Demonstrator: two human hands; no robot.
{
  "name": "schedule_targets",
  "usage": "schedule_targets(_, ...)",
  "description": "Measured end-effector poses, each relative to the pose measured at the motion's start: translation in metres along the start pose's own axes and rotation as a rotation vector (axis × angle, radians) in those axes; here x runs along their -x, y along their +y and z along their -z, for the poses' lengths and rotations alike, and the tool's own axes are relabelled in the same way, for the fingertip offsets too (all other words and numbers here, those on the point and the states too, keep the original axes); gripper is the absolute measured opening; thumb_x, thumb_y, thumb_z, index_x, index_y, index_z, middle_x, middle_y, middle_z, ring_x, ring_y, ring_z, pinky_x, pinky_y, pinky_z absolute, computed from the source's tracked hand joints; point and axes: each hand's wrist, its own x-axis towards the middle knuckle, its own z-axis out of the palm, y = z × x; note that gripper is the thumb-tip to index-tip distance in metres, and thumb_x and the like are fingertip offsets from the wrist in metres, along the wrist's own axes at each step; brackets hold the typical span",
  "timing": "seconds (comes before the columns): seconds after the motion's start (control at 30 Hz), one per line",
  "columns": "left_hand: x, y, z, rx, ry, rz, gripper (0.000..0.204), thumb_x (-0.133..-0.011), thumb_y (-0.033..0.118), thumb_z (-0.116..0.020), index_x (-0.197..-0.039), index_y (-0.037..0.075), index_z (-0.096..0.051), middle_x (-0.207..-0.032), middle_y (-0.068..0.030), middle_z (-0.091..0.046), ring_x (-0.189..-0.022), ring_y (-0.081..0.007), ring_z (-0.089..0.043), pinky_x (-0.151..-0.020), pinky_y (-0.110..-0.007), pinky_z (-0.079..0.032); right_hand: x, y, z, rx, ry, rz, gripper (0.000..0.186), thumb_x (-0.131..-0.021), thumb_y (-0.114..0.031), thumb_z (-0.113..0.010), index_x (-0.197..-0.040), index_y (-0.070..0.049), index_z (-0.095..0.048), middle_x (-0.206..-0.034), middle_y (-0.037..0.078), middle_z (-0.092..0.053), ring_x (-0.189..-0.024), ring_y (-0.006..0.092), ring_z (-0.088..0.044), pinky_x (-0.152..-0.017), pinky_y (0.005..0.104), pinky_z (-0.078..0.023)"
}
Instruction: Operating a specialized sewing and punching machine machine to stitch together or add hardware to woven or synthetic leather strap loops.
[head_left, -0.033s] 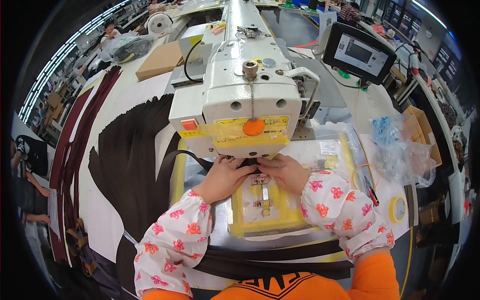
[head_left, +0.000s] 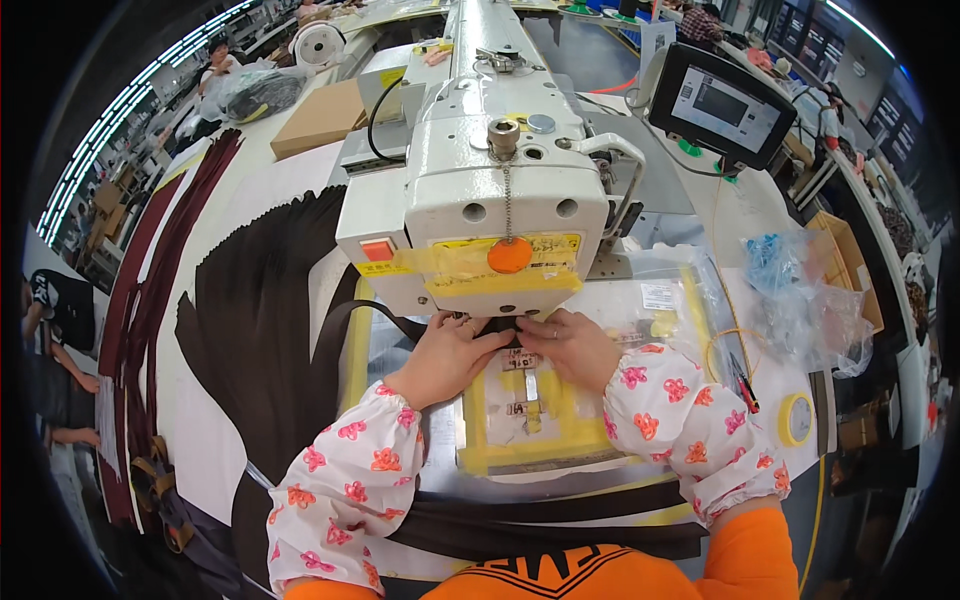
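Below the head of a white sewing machine (head_left: pixel 500 205), both hands meet at a dark brown fabric strip (head_left: pixel 397 320). My left hand (head_left: pixel 455 358) is closed on it, thumb reaching toward the middle. From the other side my right hand (head_left: pixel 575 347) pinches the same strip, its fingers close to the left thumb. The strip loops in from the left, past my left fingers. The needle area and some fingertips are hidden under the machine head. Beneath my hands lies a clear template plate (head_left: pixel 480 420) edged with yellow tape.
At left a pile of dark brown strips (head_left: pixel 265 290) spreads over the table, beside maroon strips (head_left: pixel 180 230). More dark strips (head_left: pixel 560 535) lie along the front edge. Right of the machine are a screen (head_left: pixel 720 105), a yellow tape roll (head_left: pixel 797 420), pens (head_left: pixel 744 385) and plastic bags (head_left: pixel 800 300).
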Motion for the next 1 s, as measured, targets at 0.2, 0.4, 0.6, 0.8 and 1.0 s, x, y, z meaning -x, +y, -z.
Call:
schedule_targets(0.2, 0.004, 0.007, -0.007, -0.101, -0.025, 0.086, 0.034, -0.082, 0.016, -0.058, -0.116, 0.014, -0.058, -0.121, -0.0097, -0.055, -0.111, -0.0265, -0.051, -0.093, -0.044, -0.033, 0.001, -0.02, 0.009, 0.194, -0.015, -0.007, 0.035, -0.07, -0.008, -0.058, -0.105, -0.01, -0.063, -0.122, 0.001, -0.057, -0.093, 0.0179, -0.053, -0.075, 0.0328, -0.045)
schedule_targets(0.4, 0.001, 0.005, -0.002, -0.031, -0.063, 0.12, 0.035, -0.082, 0.016, -0.057, -0.117, 0.013, -0.057, -0.118, -0.0087, -0.057, -0.109, -0.025, -0.052, -0.092, -0.045, -0.034, 0.004, -0.02, 0.008, 0.228, -0.024, -0.022, 0.031, -0.073, -0.01, -0.056, -0.104, -0.008, -0.063, -0.12, 0.002, -0.057, -0.092, 0.018, -0.053, -0.075, 0.0329, -0.043)
schedule_targets(0.6, 0.003, -0.002, -0.001, -0.108, 0.029, 0.036, 0.033, -0.084, 0.022, -0.056, -0.117, 0.016, -0.058, -0.114, -0.0073, -0.06, -0.103, -0.0248, -0.058, -0.093, -0.051, -0.034, -0.005, -0.011, 0.009, 0.206, -0.031, 0.006, 0.03, -0.075, -0.014, -0.056, -0.104, -0.014, -0.064, -0.12, -0.001, -0.058, -0.093, 0.0175, -0.055, -0.077, 0.0339, -0.043)
schedule_targets(0.8, 0.001, -0.003, -0.004, -0.126, -0.007, 0.045, 0.032, -0.085, 0.024, -0.056, -0.116, 0.016, -0.058, -0.115, -0.0066, -0.06, -0.103, -0.0255, -0.058, -0.091, -0.054, -0.035, -0.011, -0.003, 0.02, 0.18, -0.236, -0.046, 0.027, -0.077, -0.014, -0.055, -0.101, -0.021, -0.066, -0.12, -0.005, -0.058, -0.094, 0.0167, -0.056, -0.077, 0.035, -0.042)
schedule_targets(1.0, 0.001, -0.003, -0.003, -0.1, -0.025, 0.065, 0.032, -0.085, 0.023, -0.056, -0.115, 0.016, -0.058, -0.114, -0.0056, -0.06, -0.101, -0.0257, -0.058, -0.087, -0.054, -0.037, -0.014, -0.008, 0.023, 0.206, -0.23, -0.057, 0.027, -0.077, -0.013, -0.054, -0.099, -0.022, -0.066, -0.119, -0.006, -0.058, -0.093, 0.0184, -0.056, -0.077, 0.0369, -0.042)
